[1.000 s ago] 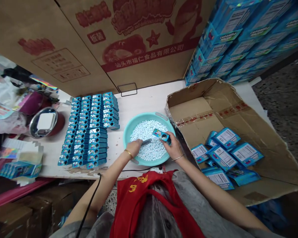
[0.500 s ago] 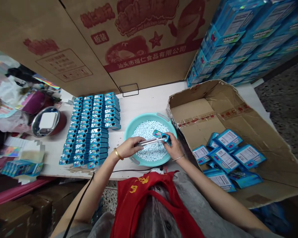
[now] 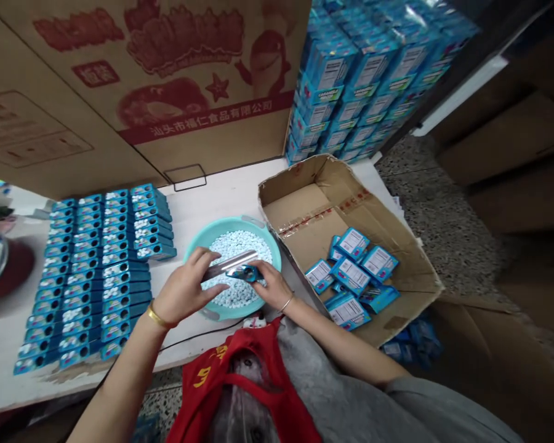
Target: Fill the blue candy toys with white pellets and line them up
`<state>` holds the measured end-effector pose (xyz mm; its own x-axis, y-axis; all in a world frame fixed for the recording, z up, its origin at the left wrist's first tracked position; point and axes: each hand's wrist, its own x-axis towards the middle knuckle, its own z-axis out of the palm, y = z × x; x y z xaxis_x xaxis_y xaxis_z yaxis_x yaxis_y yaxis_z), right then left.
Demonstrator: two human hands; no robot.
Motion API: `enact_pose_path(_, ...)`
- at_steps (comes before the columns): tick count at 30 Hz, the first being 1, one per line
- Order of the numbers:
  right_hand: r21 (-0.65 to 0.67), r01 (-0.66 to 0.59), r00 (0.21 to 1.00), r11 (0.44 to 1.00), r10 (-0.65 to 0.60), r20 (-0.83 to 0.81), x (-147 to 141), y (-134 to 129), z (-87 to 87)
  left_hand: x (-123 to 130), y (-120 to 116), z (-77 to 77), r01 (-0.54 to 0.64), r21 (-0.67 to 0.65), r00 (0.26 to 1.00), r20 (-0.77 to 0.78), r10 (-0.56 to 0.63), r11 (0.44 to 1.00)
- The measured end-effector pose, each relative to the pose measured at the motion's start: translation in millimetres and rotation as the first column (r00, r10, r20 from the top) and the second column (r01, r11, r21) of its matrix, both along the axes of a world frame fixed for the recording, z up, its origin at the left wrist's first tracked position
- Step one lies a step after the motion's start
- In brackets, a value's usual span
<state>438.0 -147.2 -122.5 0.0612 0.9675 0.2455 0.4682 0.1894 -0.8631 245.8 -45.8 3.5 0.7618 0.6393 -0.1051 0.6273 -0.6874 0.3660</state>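
Over a teal basin (image 3: 195, 246) of small pale candies (image 3: 240, 243), my left hand (image 3: 187, 286) grips a shiny metal tube (image 3: 228, 264) between thumb and fingers. A small blue box (image 3: 244, 272) with a round hole in its top is held in my right hand (image 3: 271, 284), close beside the tube's far end. Whether the tube touches the box I cannot tell. Rows of similar blue boxes (image 3: 87, 271) stand to the left of the basin, several showing pale candies at their openings.
An open cardboard box (image 3: 290, 215) with several blue packs (image 3: 351, 275) lies right of the basin. Stacked wrapped blue packs (image 3: 341, 80) rise behind it. A large carton (image 3: 96, 92) stands along the back. At far left is a dark red bowl (image 3: 16, 271).
The view has swung to the right. The tube's far end has lifted away from the box's hole, and my left thumb has spread from the fingers. The box stays in my right hand.
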Motion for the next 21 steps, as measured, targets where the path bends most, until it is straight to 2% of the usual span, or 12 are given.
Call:
enact_pose_path(3, -0.056, -0.059, 0.997, 0.997, 0.056, -0.059, -1, -2, 17.3, 12, -3, -25.9, 0.127, -0.112, 0.987, 0.117, -0.114, 0.986)
enact_pose_path(6, -0.089, -0.089, 0.995, 0.992, 0.084, -0.061, 18, -7, 30.7, 16, -7, -34.8, 0.162, -0.198, 0.981, 0.142, -0.135, 0.967)
enact_pose_path(8, -0.085, 0.071, 0.997, 0.994, -0.07, 0.018, 50, -18, 34.9, 4, -7, -29.4, 0.081, -0.192, 0.982, 0.182, -0.046, 0.978)
enact_pose_path(9, -0.093, 0.21, 0.976, 0.973, -0.204, 0.069, 72, -28, 33.8, -6, -4, -25.1, 0.014, -0.175, 0.979, 0.204, 0.022, 0.985)
enact_pose_path(10, -0.103, 0.363, 0.926, 0.926, -0.347, 0.147, 97, -39, 29.4, -20, -1, -21.0, -0.065, -0.151, 0.971, 0.219, 0.097, 0.986)
enact_pose_path(11, -0.137, 0.447, 0.88, 0.884, -0.406, 0.248, 123, -52, 21.4, -35, 4, -17.9, -0.152, -0.121, 0.958, 0.227, 0.177, 0.981)
enact_pose_path(13, -0.254, 0.548, 0.804, 0.797, -0.417, 0.424, 173, -80, -5.3, -71, 14, -17.4, -0.328, -0.043, 0.918, 0.222, 0.33, 0.944)
enact_pose_path(14, -0.318, 0.605, 0.763, 0.73, -0.415, 0.496, 194, -92, -22.0, -90, 20, -20.5, -0.405, -0.003, 0.894, 0.208, 0.397, 0.914)
enact_pose_path(16, -0.425, 0.702, 0.694, 0.572, -0.414, 0.589, 220, -112, -53.9, -125, 32, -33.6, -0.51, 0.053, 0.854, 0.147, 0.499, 0.858)
enact_pose_path(17, -0.457, 0.713, 0.686, 0.532, -0.393, 0.613, 225, -116, -66.3, -140, 38, -43.0, -0.537, 0.063, 0.842, 0.099, 0.53, 0.841)
enact_pose_path(19, -0.48, 0.703, 0.692, 0.524, -0.35, 0.631, 220, -111, -79.3, -163, 49, -65.6, -0.553, 0.048, 0.832, -0.018, 0.555, 0.832)
enact_pose_path(21, -0.48, 0.647, 0.738, 0.592, -0.327, 0.591, 200, -89, -76.5, -176, 60, -90.2, -0.549, 0.008, 0.829, -0.118, 0.546, 0.836)
